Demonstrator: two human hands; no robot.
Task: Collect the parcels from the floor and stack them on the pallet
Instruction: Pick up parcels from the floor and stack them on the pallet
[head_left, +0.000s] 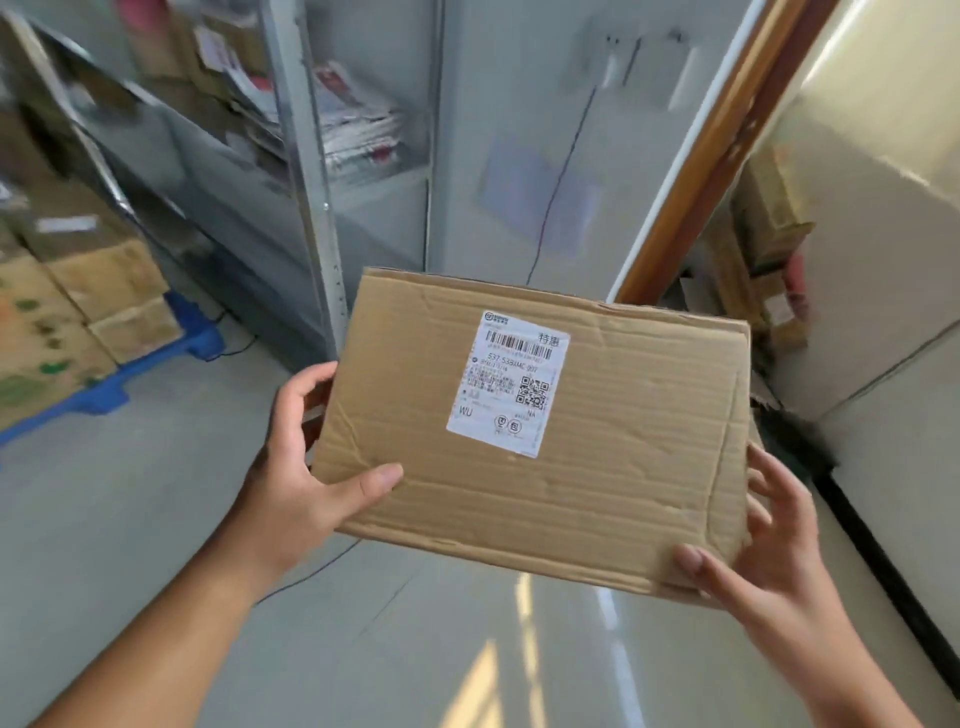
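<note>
I carry a flat brown cardboard parcel (613, 457) with a white shipping label (511, 382) on top, held up above the floor in mid view. My left hand (306, 467) grips its left edge, thumb on top and fingers curled round the side. My right hand (763, 540) holds the near right corner, thumb on top and fingers spread along the right side. A blue pallet (156, 364) lies on the floor at the far left, loaded with several stacked cardboard boxes (104, 291).
A grey metal shelving rack (306, 171) with papers and boxes stands behind the pallet. A wooden door frame (711, 156) rises at the right, with cartons (769, 260) piled beyond it. A thin cable (550, 208) runs down the grey wall. Glossy grey floor (467, 649) stretches below.
</note>
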